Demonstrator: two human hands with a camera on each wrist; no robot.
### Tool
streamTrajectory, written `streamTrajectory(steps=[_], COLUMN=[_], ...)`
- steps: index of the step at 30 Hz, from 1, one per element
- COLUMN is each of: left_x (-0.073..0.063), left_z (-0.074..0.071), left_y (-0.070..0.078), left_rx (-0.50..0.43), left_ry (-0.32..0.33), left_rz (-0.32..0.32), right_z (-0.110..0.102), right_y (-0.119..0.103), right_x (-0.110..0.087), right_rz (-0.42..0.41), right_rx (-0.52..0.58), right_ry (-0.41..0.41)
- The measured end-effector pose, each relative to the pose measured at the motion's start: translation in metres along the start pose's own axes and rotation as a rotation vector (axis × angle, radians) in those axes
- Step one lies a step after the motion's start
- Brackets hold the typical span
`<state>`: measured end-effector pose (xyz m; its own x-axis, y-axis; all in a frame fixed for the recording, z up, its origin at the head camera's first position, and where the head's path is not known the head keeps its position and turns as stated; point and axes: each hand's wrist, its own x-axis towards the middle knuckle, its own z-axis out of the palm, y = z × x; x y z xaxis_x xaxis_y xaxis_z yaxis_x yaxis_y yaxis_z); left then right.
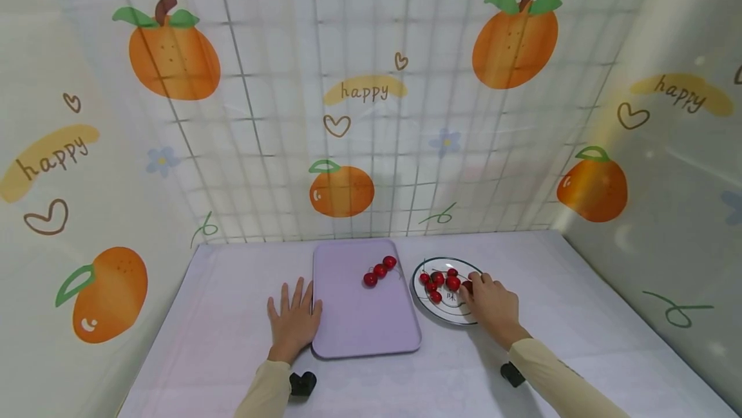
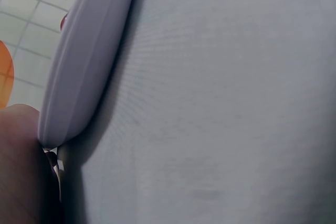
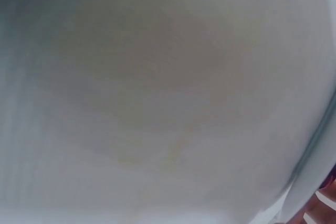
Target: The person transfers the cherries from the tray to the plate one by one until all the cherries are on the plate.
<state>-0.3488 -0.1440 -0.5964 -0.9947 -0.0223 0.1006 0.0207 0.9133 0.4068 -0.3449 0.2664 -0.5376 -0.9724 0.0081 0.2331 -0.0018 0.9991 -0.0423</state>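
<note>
My left hand (image 1: 294,323) lies with fingers spread on the table, its thumb at the left rim of a lilac tray (image 1: 365,324). In the left wrist view, part of that hand (image 2: 20,156) shows beside the tray's rounded edge (image 2: 84,61). Three red cherries (image 1: 380,270) sit in a slanting row at the tray's upper right. Over the right side of a white plate (image 1: 458,316) with a dark rim, my right hand (image 1: 495,305) pinches a cherry (image 1: 467,286), partly hidden by the fingers. Several other cherries (image 1: 453,283) with stems lie on the plate.
The table (image 1: 232,353) has a pale lilac cover. Behind it and at both sides hang white curtains (image 1: 440,173) printed with oranges and hearts, with a wire grid showing through at the back. Black wrist devices (image 1: 303,384) sit under both sleeves.
</note>
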Motion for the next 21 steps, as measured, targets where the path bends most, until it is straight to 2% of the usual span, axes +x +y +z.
streamTrajectory(steps=[8,17,21], left_x=[0.001,0.0,0.0], left_z=[-0.001,-0.003,-0.003], left_y=[0.0,0.003,0.002], left_rx=[0.002,-0.014,-0.006], left_ry=[-0.007,-0.01,-0.008], left_rz=[0.0,-0.006,-0.003], right_z=[-0.005,-0.01,-0.01], right_y=[-0.001,0.001,-0.001], right_x=[-0.001,0.006,0.01], right_rz=[0.024,0.07,0.055], right_rx=[0.032,0.029,0.032], right_ry=[0.027,0.042,0.096])
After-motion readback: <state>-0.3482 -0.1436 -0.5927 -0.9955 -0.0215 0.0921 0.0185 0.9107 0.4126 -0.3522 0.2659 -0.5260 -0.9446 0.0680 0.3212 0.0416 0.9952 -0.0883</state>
